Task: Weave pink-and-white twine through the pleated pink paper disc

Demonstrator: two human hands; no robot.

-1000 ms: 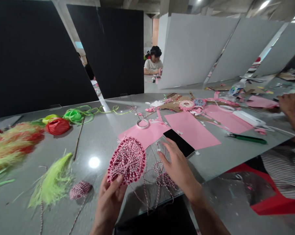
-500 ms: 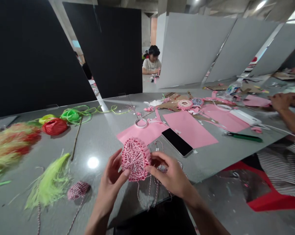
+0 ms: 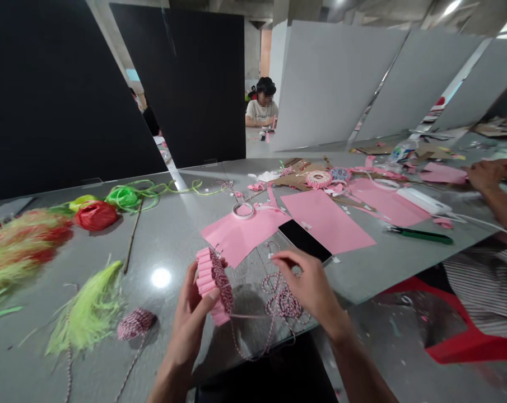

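Note:
My left hand (image 3: 193, 305) grips a round piece made of small rolled pink paper tubes, its face wound with red-and-white twine (image 3: 213, 280). The piece is turned on its side, tubes to the left and woven face to the right. My right hand (image 3: 306, 280) is apart from it, fingers curled and tips close together over the near edge of the phone (image 3: 306, 239); whether a strand is pinched there I cannot make out. Below that hand lies a loose tangle of the same twine (image 3: 284, 302), with strands running toward the wound piece.
Pink paper sheets (image 3: 326, 221), a tape roll (image 3: 243, 210) and a green-handled cutter (image 3: 421, 234) lie on the table. To the left are a twine ball (image 3: 136, 323), green fringe (image 3: 87, 313), a red bundle (image 3: 96, 215) and a stick (image 3: 132, 238). A co-worker's hands (image 3: 488, 173) are at right.
The wound piece has turned from facing me to sideways and shifted left in my left hand. My right hand has let go of it and moved right and slightly up.

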